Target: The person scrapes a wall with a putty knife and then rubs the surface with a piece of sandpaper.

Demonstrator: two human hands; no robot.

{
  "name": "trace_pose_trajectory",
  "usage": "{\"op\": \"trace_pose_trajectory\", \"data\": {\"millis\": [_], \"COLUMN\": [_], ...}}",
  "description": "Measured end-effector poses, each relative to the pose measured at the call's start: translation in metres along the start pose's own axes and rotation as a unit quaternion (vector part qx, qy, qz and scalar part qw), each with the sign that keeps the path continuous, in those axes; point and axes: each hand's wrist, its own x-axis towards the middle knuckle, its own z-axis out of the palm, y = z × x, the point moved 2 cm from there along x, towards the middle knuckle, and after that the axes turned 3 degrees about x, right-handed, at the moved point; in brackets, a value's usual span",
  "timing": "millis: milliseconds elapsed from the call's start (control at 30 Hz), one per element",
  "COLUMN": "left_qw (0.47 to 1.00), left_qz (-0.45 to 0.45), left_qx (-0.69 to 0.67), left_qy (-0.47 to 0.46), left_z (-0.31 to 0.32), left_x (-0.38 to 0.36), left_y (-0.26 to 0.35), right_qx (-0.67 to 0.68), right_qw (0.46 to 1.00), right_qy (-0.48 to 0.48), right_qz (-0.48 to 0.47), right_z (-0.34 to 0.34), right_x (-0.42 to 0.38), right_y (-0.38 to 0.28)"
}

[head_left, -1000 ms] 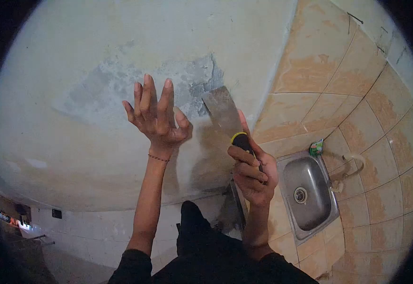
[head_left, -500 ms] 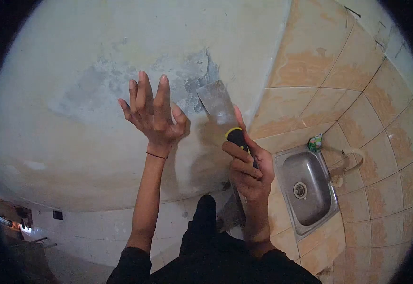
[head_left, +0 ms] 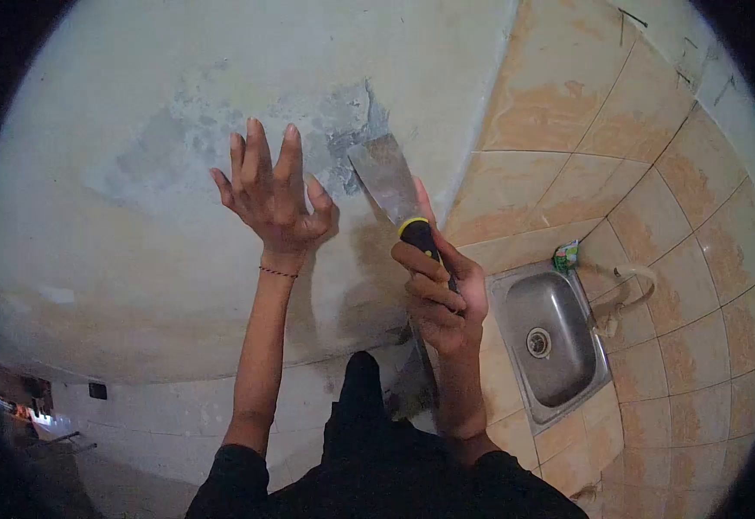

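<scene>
Fingers wrapped around its black and yellow handle, my right hand (head_left: 442, 290) holds a putty knife (head_left: 388, 177). The wide metal blade points up and left, its edge at the peeling patch (head_left: 351, 130) of grey, flaking paint on the wall. My left hand (head_left: 278, 195) has its fingers spread against the pale wall (head_left: 135, 277), just left of the blade and over the lower part of the bare grey area. A thin dark cord bracelet (head_left: 278, 272) circles the left wrist.
To the right a steel sink (head_left: 559, 337) is set in a tiled counter (head_left: 516, 437), with a faucet (head_left: 633, 298) and a green packet (head_left: 566, 256) at its far edge. Orange-beige wall tiles (head_left: 550, 112) adjoin the painted wall. White floor tiles (head_left: 161, 424) show lower left.
The view has shifted slightly, moving the sink and tiles left in frame. The putty knife stays in my right hand with its blade at the patch; my left hand remains spread on the wall.
</scene>
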Motion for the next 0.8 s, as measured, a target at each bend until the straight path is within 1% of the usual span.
{"op": "trace_pose_trajectory", "data": {"millis": [100,400,500,600,800], "left_qw": [1.000,1.000,1.000,1.000,1.000], "left_qz": [0.003,-0.002,0.000,0.002,0.001], "left_qx": [-0.004,-0.008,-0.004,0.004,0.010], "left_qy": [0.005,-0.006,-0.009,-0.011,-0.009], "left_z": [0.0007,0.0000,0.0002,0.0001,0.0009], "left_x": [0.0003,-0.0003,-0.0006,-0.0004,-0.0010], "left_y": [-0.0002,0.0005,-0.0002,-0.0013,0.0000], "right_qx": [0.013,-0.004,-0.005,-0.005,0.000], "right_qw": [1.000,1.000,1.000,1.000,0.999], "right_qy": [0.001,-0.009,0.006,0.000,-0.033], "right_qz": [-0.006,-0.008,-0.012,-0.008,0.002], "right_z": [0.0021,0.0033,0.0070,-0.0019,0.0020], "right_x": [0.0007,0.0058,0.0050,0.0023,0.0067], "right_y": [-0.0009,-0.0021,0.0039,0.0009,0.0037]}}
